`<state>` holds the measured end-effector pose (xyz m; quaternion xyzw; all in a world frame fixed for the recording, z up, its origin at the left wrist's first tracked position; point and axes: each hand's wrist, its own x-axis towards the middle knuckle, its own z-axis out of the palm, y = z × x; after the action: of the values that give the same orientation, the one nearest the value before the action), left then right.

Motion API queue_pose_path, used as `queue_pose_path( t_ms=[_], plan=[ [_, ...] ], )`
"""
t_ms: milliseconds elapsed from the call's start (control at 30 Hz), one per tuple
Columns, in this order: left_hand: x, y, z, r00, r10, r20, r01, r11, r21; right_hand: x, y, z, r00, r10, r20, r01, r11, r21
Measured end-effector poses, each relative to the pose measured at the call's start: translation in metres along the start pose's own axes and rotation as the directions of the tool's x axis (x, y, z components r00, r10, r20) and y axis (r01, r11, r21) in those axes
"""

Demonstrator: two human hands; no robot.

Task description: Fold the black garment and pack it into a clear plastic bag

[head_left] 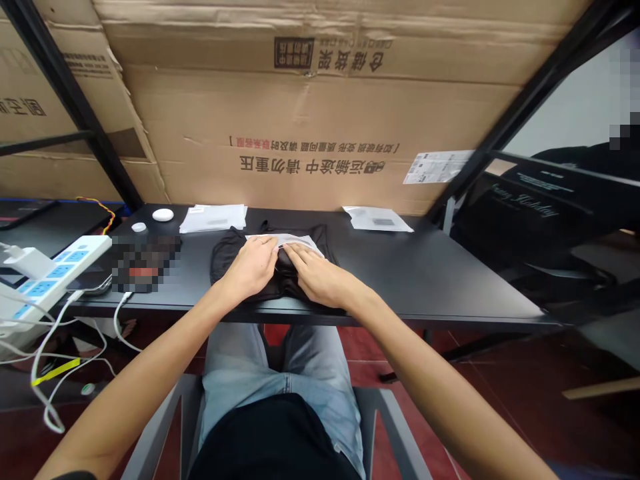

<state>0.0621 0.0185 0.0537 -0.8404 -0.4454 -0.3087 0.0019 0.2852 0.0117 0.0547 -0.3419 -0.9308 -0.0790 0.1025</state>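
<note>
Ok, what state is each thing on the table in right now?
Black garment: folded up, lying at the front edge of the table, under both hands.
Clear bag: flat on the garment, touching both hands.
Left hand: resting on the garment, grip unclear.
Right hand: resting on the garment, grip unclear.
Power strip: white adapter plugged in.
Bag stack: flat, untouched.
Far-right bag: flat, untouched.

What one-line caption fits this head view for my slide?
Seated person's left hand and right hand rest on a black garment and clear plastic bag on a black table.
</note>
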Motion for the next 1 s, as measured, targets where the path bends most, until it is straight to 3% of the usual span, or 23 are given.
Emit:
queue_pose_path(
  t_ms=[67,233,300,367,433,500,567,633,700,800,1000],
  plan=[
    [-0.001,-0.003,0.006,0.999,0.037,-0.002,-0.037,0.999,-0.028,-0.002,0.002,0.002,0.999,0.034,0.015,-0.034,0.999,-0.02],
    [-0.001,-0.009,0.016,0.996,0.092,0.005,-0.092,0.995,-0.026,0.001,-0.008,0.003,0.962,0.268,-0.057,-0.274,0.947,-0.165],
    [-0.003,-0.013,0.014,0.997,0.069,0.024,-0.069,0.997,-0.017,-0.003,-0.01,0.003,0.968,0.225,-0.115,-0.244,0.95,-0.196],
    [-0.007,-0.017,0.009,0.997,0.039,0.067,-0.039,0.999,-0.014,-0.011,-0.007,0.002,0.984,0.062,-0.166,-0.097,0.974,-0.206],
    [-0.014,-0.02,0.001,0.996,-0.009,0.085,0.01,1.0,-0.008,-0.017,-0.001,0.0,0.966,-0.089,-0.241,0.041,0.979,-0.197],
    [-0.02,-0.02,-0.009,0.991,-0.128,0.033,0.128,0.992,0.002,-0.018,0.006,-0.002,0.934,-0.108,-0.341,0.057,0.986,-0.158],
    [-0.025,-0.019,-0.018,0.951,-0.309,-0.023,0.31,0.951,0.017,-0.013,0.013,-0.005,0.923,-0.043,-0.383,0.016,0.997,-0.074],
    [-0.028,-0.018,-0.025,0.894,-0.448,0.025,0.447,0.894,0.037,-0.006,0.017,-0.007,0.953,-0.009,-0.304,0.018,1.0,0.024],
    [-0.029,-0.019,-0.031,0.865,-0.475,0.159,0.477,0.878,0.032,-0.001,0.019,-0.007,0.984,-0.022,-0.176,0.042,0.993,0.114],
    [-0.031,-0.025,-0.035,0.873,-0.39,0.293,0.429,0.899,-0.083,-0.002,0.018,-0.006,0.995,-0.043,-0.093,0.062,0.976,0.209],
    [-0.03,-0.035,-0.035,0.891,-0.307,0.334,0.392,0.892,-0.227,-0.003,0.001,-0.002,0.988,-0.065,-0.143,0.101,0.961,0.259]
  ],
)
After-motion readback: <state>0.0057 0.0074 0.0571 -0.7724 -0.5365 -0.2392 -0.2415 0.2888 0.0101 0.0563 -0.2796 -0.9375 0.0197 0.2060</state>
